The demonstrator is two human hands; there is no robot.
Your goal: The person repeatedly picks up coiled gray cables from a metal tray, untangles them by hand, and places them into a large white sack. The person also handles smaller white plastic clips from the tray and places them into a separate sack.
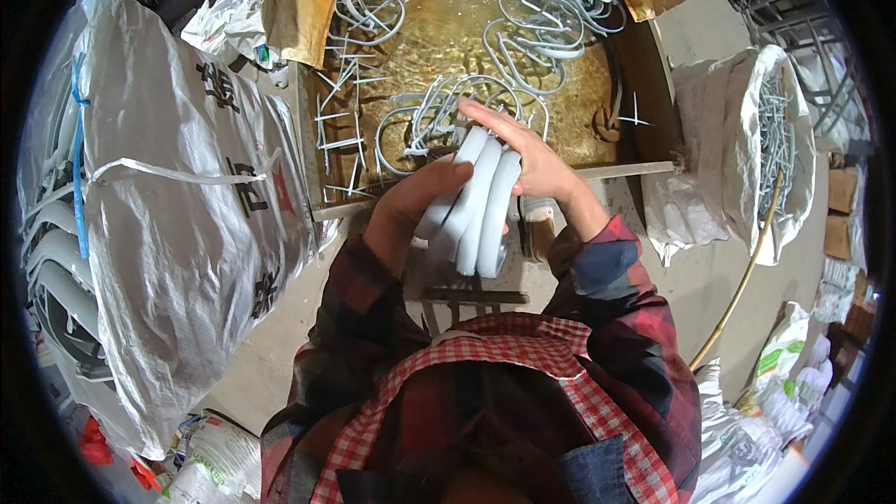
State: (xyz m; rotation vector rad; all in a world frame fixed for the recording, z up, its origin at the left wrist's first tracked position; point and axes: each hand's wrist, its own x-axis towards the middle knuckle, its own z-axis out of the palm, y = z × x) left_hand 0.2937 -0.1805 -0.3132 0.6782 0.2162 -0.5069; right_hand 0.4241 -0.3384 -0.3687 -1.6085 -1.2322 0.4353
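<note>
In front of my chest, both hands hold a small stack of smooth, light grey curved pieces, standing on edge and pressed side by side. My left hand grips the stack from the left, its thumb over the near face and its other fingers hidden. My right hand closes on it from the right, with its fingers reaching over the top. Just beyond, several thin grey plastic loops lie at the near edge of a shallow brown tray.
More grey loops and thin sticks lie in the tray. At left stands a large white woven sack with grey curved pieces inside. An open white sack of small grey bits stands at right, a thin stick leaning from it.
</note>
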